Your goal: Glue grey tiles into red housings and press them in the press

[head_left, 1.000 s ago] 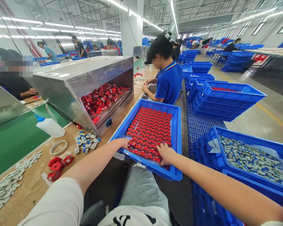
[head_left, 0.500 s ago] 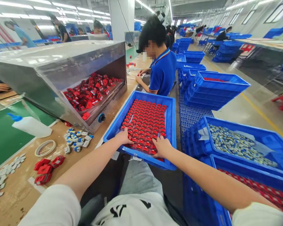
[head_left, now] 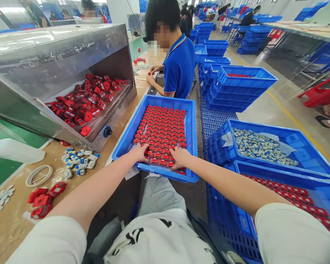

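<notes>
A blue plastic crate (head_left: 191, 146) holds tight rows of small red plastic cases (head_left: 163, 126). It sits above my lap, beside the bench edge. My left hand (head_left: 139, 153) reaches in over the left end of the front rows, its thumb and fingers apart and touching the cases. From the right side, my right hand (head_left: 180, 158) rests on the same front rows with its fingers spread. Several cases lie between the two hands. Some fingertips are hidden among the cases, and neither hand lifts one.
On the left bench stand a metal box (head_left: 107, 99) of loose red cases, a tape roll (head_left: 39, 176), blue-and-white pieces (head_left: 78, 161) and a white bottle (head_left: 18, 151). Blue crates (head_left: 264, 146) are stacked at my right. A co-worker in a blue shirt (head_left: 178, 66) sits ahead.
The whole view has shifted, so the crate, bench and co-worker appear further left and higher. My hands stay at about the same front rows of cases.
</notes>
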`<state>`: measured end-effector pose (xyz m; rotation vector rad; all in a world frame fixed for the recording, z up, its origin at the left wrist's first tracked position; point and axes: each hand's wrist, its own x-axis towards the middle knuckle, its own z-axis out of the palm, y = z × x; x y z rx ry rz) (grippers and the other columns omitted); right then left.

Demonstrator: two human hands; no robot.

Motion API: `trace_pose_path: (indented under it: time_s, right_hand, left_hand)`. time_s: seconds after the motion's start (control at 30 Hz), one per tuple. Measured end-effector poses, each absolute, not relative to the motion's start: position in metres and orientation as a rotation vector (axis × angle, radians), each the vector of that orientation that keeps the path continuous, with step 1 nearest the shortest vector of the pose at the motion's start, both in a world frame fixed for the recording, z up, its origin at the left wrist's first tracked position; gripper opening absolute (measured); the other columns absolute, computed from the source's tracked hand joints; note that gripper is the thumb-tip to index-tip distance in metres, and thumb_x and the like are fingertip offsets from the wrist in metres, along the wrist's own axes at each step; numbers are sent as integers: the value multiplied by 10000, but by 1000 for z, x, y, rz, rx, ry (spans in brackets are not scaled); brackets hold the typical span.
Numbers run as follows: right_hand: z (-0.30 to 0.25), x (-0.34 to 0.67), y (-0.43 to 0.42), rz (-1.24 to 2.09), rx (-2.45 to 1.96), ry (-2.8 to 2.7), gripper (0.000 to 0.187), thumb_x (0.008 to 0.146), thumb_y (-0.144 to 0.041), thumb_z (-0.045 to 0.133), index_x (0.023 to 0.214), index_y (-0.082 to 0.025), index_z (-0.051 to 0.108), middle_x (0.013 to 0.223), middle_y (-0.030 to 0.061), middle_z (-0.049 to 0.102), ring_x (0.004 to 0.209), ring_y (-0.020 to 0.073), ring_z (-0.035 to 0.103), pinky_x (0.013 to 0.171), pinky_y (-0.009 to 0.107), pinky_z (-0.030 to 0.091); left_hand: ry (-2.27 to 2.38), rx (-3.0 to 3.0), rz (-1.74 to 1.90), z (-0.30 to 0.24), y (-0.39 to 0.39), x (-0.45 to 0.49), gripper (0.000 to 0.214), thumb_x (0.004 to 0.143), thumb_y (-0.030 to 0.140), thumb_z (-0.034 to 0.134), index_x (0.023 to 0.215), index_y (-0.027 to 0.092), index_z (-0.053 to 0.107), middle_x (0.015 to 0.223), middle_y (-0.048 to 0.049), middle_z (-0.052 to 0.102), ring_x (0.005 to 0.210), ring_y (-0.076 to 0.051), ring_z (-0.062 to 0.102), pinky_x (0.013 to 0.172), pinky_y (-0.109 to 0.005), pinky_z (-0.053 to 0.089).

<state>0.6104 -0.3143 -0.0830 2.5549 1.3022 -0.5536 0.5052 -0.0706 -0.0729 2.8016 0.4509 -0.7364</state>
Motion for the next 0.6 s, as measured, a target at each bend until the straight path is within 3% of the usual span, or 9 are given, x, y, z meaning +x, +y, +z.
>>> trace_pose_path:
  time_s: [0.07,0.2,0.4,0.6]
  right_hand:
    - [-82,610,-313,-558,2553,1289,1113,646,-647,907,1515,-93,487,1410,299,576,1247,455,625,1058,529,515]
    - [-77,608,-313,-570,2543,1288,1141,634,-643,914,1532,-96,471,1396,283,597,1269,450,614,1045,512,527]
    - [-81,599,-310,-563,2542,1263,1099,694,-659,874,1514,-45,476,1426,331,556,1307,472,583,1062,520,505]
    - [-78,602,-309,-553,2535,1277,1083,691,-625,862,1546,-98,455,1444,299,559,1330,449,587,1041,494,514]
  left_hand:
    - [484,2798,-749,-74,-71,507,1143,634,619,897,1608,367,354,1525,-198,451,1206,-414,713,1023,-481,573]
    - [522,2808,-752,-72,-73,510,1006,708,545,861,1590,402,399,1570,-191,426,1194,-400,724,998,-474,586]
    - [552,2747,-761,-74,-72,517,1010,637,513,925,1542,425,487,1645,-179,358,1224,-406,712,1018,-471,586]
    - [575,2669,-675,-62,-62,509,781,618,468,947,1341,414,657,1542,-85,491,1081,-289,756,961,-393,612]
